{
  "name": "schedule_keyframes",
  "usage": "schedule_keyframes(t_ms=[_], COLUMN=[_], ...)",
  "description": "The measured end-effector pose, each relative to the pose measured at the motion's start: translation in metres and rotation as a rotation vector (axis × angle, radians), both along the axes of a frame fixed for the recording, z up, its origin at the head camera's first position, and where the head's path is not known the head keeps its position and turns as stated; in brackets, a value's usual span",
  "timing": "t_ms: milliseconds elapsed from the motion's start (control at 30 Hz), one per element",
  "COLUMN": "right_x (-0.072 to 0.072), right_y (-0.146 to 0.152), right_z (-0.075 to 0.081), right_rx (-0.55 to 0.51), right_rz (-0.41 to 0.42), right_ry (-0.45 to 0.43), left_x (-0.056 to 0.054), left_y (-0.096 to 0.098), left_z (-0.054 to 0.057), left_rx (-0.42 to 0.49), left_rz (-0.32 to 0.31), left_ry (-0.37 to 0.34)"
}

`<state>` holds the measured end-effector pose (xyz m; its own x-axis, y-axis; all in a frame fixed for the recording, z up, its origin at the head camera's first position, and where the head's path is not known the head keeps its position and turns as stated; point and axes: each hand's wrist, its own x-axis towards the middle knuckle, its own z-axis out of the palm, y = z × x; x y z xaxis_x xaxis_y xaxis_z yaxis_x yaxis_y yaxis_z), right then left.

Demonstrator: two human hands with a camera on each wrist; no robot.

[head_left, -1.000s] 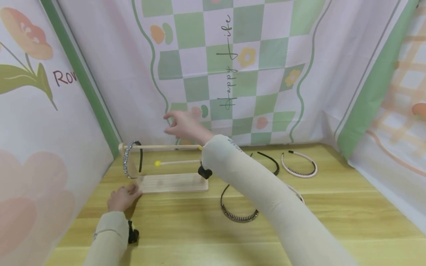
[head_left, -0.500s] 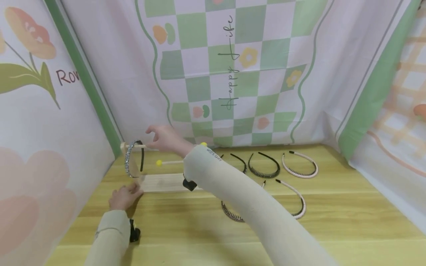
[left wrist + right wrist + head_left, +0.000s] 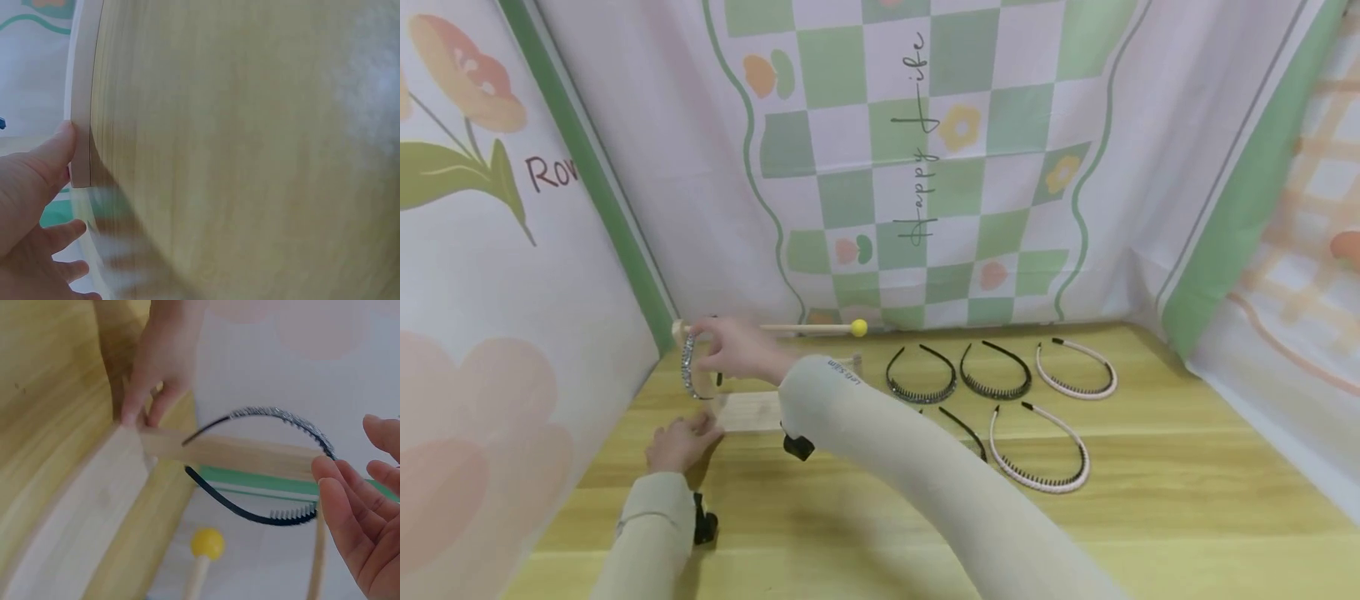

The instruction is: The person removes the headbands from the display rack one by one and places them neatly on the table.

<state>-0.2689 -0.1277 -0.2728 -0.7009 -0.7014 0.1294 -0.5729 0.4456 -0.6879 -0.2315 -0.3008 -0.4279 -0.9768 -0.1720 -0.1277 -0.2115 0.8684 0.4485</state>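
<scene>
In the head view, a wooden headband stand [image 3: 745, 410] is at the left of the table. A headband with silvery sparkles [image 3: 688, 367] hangs at the left end of its upper rod. My left hand [image 3: 677, 446] pinches the near left corner of the base, thumb against its edge in the left wrist view. My right hand [image 3: 737, 346] is at the top of the headband, thumb and index finger curved with a gap between them. In the right wrist view, right fingertips [image 3: 325, 469] overlap the toothed upper part of the sparkly headband [image 3: 275, 520].
To the right, several toothed headbands lie in two rows, including a black one [image 3: 996, 392] and pale pink ones [image 3: 1037, 479]. My right sleeve [image 3: 880, 425] partly covers another. A yellow ball [image 3: 859, 327] caps the upper rod. Printed curtains [image 3: 895, 167] surround the table.
My right hand has moved left and down along the upper rod to the sparkly headband. My left hand stays at the base corner.
</scene>
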Motion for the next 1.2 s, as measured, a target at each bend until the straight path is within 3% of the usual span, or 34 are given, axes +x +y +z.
schedule_keyframes(t_ms=[200,500,733,967,1200], right_x=[-0.001,0.001,-0.001,-0.003,-0.008], right_y=[-0.011,-0.024,-0.029,-0.033,-0.030], right_z=[-0.010,-0.018,-0.021,-0.024,-0.031], right_rx=[-0.063,-0.119,-0.148,-0.181,-0.266], right_rz=[-0.027,-0.101,-0.096,-0.116,-0.150], right_ry=[-0.095,-0.135,-0.160,-0.249,-0.160], left_x=[0.001,0.003,0.001,0.002,0.001], left_y=[0.002,0.003,0.003,0.003,0.001], left_z=[0.003,0.004,0.002,0.004,0.001], left_rx=[-0.012,-0.003,-0.010,0.001,-0.015], left_rz=[0.002,-0.004,-0.009,-0.003,-0.001], left_ry=[-0.010,0.011,0.021,-0.005,0.008])
